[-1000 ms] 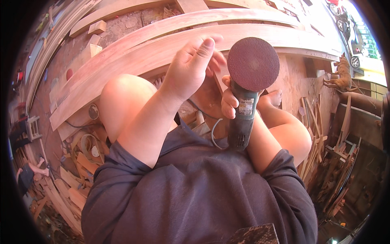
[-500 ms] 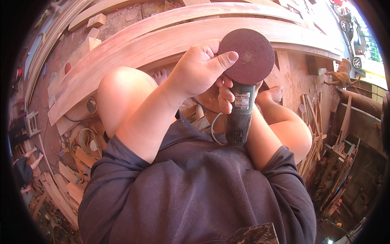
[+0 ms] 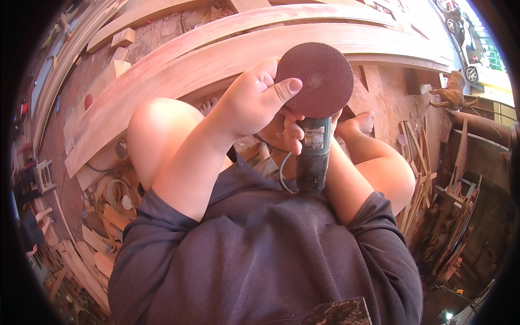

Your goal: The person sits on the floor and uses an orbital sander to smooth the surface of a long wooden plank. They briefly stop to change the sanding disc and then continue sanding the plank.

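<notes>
An angle grinder [image 3: 313, 157] with a dark green and black body stands upright before my chest, its round brownish-red sanding disc [image 3: 319, 78] facing me. My left hand [image 3: 252, 100] grips the disc at its left edge, thumb pressed on the face and the other fingers mostly hidden behind. Around the grinder's body below the disc wraps my right hand [image 3: 293, 132]. Only some of its fingertips show at the left side; the palm is hidden behind the tool. A grey power cord [image 3: 281, 172] loops from the grinder's lower end.
Long pale wooden boards [image 3: 227, 62] lie just beyond my knees. Wood offcuts [image 3: 100, 244] and a coiled strip [image 3: 120, 196] litter the left floor. Thin sticks [image 3: 417, 168] stand at the right, near a brown dog [image 3: 452, 93]. Another person [image 3: 33, 227] is at the far left.
Both hands, with the grinder and disc, have shifted slightly left and a little nearer to me. The grip looks the same. The surroundings shift slightly in view.
</notes>
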Available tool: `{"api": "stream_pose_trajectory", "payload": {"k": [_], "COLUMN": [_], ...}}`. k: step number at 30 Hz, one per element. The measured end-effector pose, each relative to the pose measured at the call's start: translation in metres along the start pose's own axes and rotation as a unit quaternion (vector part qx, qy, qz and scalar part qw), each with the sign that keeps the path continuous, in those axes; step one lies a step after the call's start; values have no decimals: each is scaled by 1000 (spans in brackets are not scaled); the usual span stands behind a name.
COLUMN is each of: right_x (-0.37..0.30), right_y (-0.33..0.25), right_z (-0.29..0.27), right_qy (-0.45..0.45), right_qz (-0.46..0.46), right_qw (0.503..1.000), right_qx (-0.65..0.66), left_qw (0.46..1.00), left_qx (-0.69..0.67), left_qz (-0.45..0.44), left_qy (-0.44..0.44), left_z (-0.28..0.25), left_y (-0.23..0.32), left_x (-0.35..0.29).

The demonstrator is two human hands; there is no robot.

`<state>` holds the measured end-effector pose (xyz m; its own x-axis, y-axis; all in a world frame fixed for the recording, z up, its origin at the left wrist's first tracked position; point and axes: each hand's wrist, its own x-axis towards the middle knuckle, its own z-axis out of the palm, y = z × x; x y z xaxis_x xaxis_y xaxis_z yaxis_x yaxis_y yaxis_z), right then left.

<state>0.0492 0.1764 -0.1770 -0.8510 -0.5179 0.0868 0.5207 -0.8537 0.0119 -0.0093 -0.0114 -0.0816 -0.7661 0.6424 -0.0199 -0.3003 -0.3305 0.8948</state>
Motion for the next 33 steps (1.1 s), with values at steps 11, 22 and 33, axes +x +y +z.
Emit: {"api": "stream_pose_trajectory", "payload": {"k": [11,22,33], "right_x": [-3,0,29], "right_y": [1,-6,23], "right_z": [15,32,128], "right_qy": [39,91,235], "right_qz": [10,8,105], "right_qw": [999,974,443], "right_qx": [-34,-205,-859], "left_qw": [999,977,836], "left_qx": [-46,123,-498], "left_qz": [17,46,-76], "left_qy": [24,169,220], "left_z": [-1,-28,-50], "left_y": [-12,2,-73], "left_x": [2,4,-6]}}
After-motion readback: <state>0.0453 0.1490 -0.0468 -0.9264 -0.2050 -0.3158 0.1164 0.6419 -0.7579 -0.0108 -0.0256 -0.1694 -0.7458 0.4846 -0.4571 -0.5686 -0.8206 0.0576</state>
